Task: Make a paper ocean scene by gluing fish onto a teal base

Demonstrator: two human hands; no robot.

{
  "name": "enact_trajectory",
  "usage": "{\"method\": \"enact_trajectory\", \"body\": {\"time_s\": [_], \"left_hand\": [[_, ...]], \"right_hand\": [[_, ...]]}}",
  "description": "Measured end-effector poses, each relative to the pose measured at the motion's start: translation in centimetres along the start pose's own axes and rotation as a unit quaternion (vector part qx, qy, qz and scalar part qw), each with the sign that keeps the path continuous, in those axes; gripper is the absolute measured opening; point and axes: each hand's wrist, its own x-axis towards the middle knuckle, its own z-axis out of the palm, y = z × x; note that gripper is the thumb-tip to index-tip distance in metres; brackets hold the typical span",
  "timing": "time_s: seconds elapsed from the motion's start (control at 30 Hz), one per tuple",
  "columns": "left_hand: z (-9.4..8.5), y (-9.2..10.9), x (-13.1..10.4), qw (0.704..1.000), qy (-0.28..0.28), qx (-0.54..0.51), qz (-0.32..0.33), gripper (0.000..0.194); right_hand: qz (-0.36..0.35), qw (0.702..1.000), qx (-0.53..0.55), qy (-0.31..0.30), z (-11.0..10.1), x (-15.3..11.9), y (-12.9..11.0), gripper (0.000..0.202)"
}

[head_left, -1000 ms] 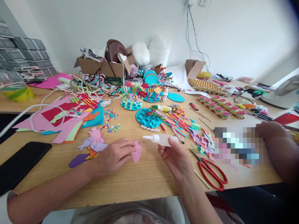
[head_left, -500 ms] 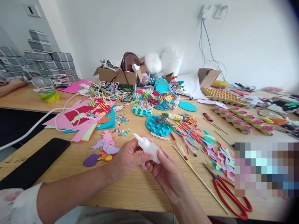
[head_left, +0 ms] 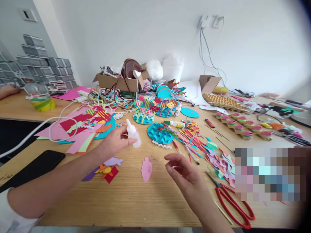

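Note:
My left hand (head_left: 119,138) grips a white squeeze glue bottle (head_left: 134,136), held upright with its pointed nozzle at the top. Over the table to the right, my right hand (head_left: 186,174) is empty, its fingers curved and apart from the thumb. Between the hands lies a pink paper fish (head_left: 146,169), flat on the wood. Under my left forearm are more paper cutouts: a lilac fish (head_left: 114,161), yellow and orange pieces (head_left: 105,169) and a red square (head_left: 111,175). A round blue wavy disc (head_left: 160,133) sits beyond the pink fish.
Red-handled scissors (head_left: 234,200) lie right of my right hand, near paper scraps (head_left: 222,161). A black phone (head_left: 34,170) is at the left. Decorated blue discs (head_left: 143,117), a cardboard box (head_left: 109,81) and egg-carton pieces (head_left: 243,126) stand farther back. Another person's hand (head_left: 9,90) rests far left.
My right hand has let go of the glue bottle and moved right. My left hand has carried the bottle left and away from me, uncovering the pink fish. The view has shifted slightly.

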Motion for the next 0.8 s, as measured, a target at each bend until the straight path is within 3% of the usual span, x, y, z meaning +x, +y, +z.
{"method": "enact_trajectory", "body": {"time_s": [0.1,0.17,0.33,0.47,0.63,0.8], "left_hand": [[1.9,0.5,-1.1,0.987,-0.043,0.120,0.095,0.029],[3.3,0.7,-1.7,0.968,-0.065,0.170,0.172,0.039],[5.4,0.4,-1.7,0.927,-0.074,0.236,0.283,0.055],[5.8,0.3,-1.0,0.922,-0.061,0.239,0.297,0.059],[6.2,1.3,0.1,0.948,-0.044,0.192,0.249,0.062],[5.2,1.1,-0.3,0.961,-0.047,0.156,0.224,0.063]], "right_hand": [[0.015,0.999,-0.012,-0.045,0.2,0.7,-1.6,0.030],[0.033,0.996,0.003,-0.089,0.6,1.4,-2.2,0.036],[0.030,0.992,0.032,-0.116,0.8,3.2,-1.9,0.027],[0.034,0.992,0.033,-0.120,0.3,4.4,-1.6,0.022],[0.002,0.995,0.000,-0.099,-0.5,5.4,-2.1,0.018],[-0.007,0.998,-0.016,-0.060,-2.8,8.2,-2.9,0.027]]}}
